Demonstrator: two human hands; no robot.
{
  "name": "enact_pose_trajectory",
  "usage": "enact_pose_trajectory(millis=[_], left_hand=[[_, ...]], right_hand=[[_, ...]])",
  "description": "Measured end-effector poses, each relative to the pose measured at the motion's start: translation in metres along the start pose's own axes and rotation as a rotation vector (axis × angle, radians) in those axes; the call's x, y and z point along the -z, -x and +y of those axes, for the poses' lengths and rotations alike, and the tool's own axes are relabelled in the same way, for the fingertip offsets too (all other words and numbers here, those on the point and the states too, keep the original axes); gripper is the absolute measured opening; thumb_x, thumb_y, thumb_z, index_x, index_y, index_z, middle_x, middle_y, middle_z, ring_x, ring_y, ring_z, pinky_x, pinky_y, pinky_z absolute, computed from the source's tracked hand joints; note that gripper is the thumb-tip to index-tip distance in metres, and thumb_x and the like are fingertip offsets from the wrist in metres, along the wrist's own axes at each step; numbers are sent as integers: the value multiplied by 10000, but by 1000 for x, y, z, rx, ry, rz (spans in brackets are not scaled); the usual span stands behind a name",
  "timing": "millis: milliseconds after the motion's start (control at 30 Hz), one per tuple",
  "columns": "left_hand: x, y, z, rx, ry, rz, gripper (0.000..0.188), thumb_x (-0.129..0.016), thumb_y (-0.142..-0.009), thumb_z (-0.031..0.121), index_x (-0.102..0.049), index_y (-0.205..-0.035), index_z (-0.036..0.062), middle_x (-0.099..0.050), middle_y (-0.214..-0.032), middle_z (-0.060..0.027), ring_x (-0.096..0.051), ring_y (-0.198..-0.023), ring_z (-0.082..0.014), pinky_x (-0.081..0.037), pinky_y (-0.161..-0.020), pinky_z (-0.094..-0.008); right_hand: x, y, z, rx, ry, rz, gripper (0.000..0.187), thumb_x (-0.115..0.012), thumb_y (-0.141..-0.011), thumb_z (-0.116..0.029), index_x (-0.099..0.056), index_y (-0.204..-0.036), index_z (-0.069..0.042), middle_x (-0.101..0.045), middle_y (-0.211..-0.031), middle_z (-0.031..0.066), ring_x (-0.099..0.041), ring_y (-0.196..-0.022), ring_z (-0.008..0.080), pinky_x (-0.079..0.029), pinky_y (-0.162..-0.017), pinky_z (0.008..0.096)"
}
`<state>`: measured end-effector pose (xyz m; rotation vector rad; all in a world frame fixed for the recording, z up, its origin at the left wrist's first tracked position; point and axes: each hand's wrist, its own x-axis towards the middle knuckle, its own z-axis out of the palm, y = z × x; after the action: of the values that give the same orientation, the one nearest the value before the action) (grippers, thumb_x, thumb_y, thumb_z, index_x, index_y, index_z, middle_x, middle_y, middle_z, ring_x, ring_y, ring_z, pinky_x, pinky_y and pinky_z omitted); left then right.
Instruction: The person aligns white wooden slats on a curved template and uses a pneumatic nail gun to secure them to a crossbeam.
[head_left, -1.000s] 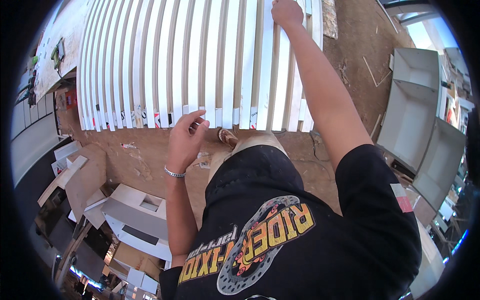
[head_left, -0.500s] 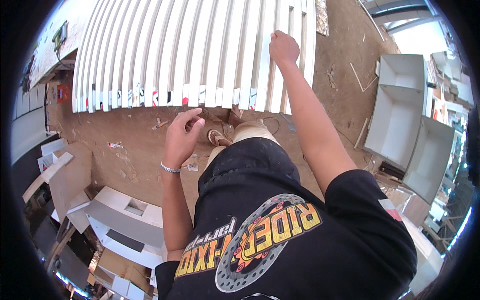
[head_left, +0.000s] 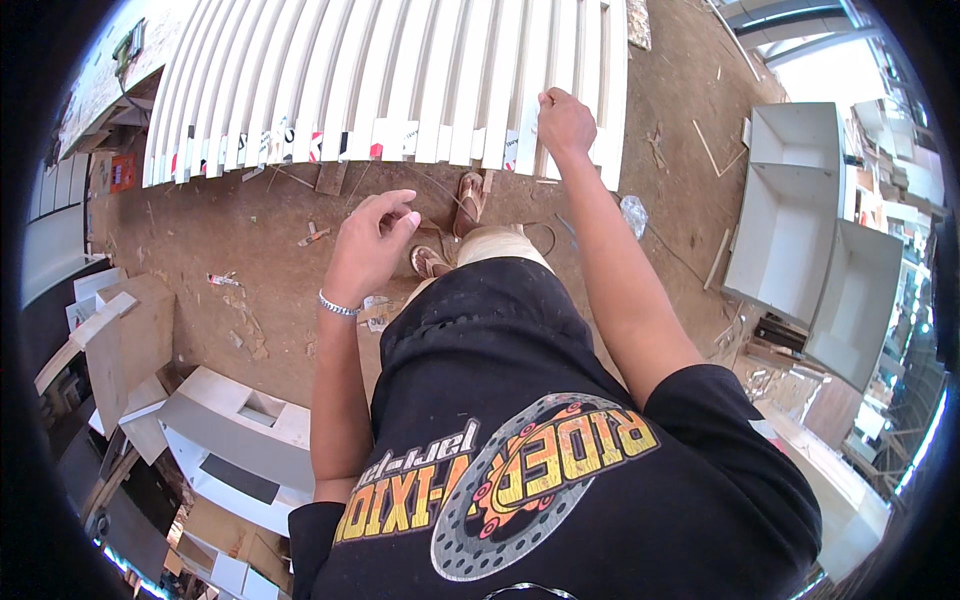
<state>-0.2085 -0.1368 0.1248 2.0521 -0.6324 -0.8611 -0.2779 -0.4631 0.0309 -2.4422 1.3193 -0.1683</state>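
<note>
Long white slats (head_left: 357,80) lie side by side in a row at the top of the view, with grooves between them and scraps of printed film on their near ends. Over the right part of the slats, near those ends, is my right hand (head_left: 568,126). Its fingers are curled closed, and whatever they may hold is hidden. My left hand (head_left: 372,245), with a silver bracelet at the wrist, hangs in the air short of the slats. Its fingers are loosely bent and apart from the thumb, with nothing in them.
White box cabinets (head_left: 790,215) stand at the right. Cut boards (head_left: 120,340) and a white panel with cut-outs (head_left: 235,430) are at the left. A worktable (head_left: 105,90) is at the far left. Crumpled clear plastic (head_left: 632,214) and scraps lie on the brown floor (head_left: 275,290).
The slats' near ends sit higher in the picture, baring more floor and my sandalled feet. My right hand has come down nearer the slat ends. My left hand keeps its loose bend.
</note>
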Motion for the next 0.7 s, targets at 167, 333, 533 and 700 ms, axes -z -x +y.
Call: enact_pose_trajectory(millis=[167,333,533,700], left_hand=[[2,8,8,-19,-7,-8,378,-694,-970,218,-671,-1309,54,-720,-1117,-93,-664,-969,-191,-525,-889,-332],[-5,9,-1,-74,-29,-24,377,-691,-972,224,-673,-1310,59,-724,-1106,-88,-664,-961,-188,-527,-884,-333],[-10,18,-2,-73,-28,-34,360,-680,-972,215,-676,-1288,43,-717,-1047,-98,-660,-923,-205,-529,-882,-349],[-12,23,-3,-87,-41,-35,362,-675,-973,217,-674,-1291,45,-717,-1042,-99,-659,-927,-210,-529,-884,-352]], right_hand=[[5,30,7,10,-3,-38,289,-563,-999,-344,-748,-1056,-130,-751,-979,156,-708,-947,392,-543,-826,513],[-5,40,24,28,15,-62,311,-584,-980,-410,-760,-1085,-177,-756,-1015,150,-709,-986,393,-550,-868,497],[2,55,25,6,8,-104,333,-584,-982,-433,-763,-1125,-192,-758,-1045,146,-707,-1010,391,-548,-881,497],[2,63,26,33,24,-87,340,-582,-985,-424,-762,-1131,-176,-759,-1049,145,-707,-1017,388,-547,-883,496]])
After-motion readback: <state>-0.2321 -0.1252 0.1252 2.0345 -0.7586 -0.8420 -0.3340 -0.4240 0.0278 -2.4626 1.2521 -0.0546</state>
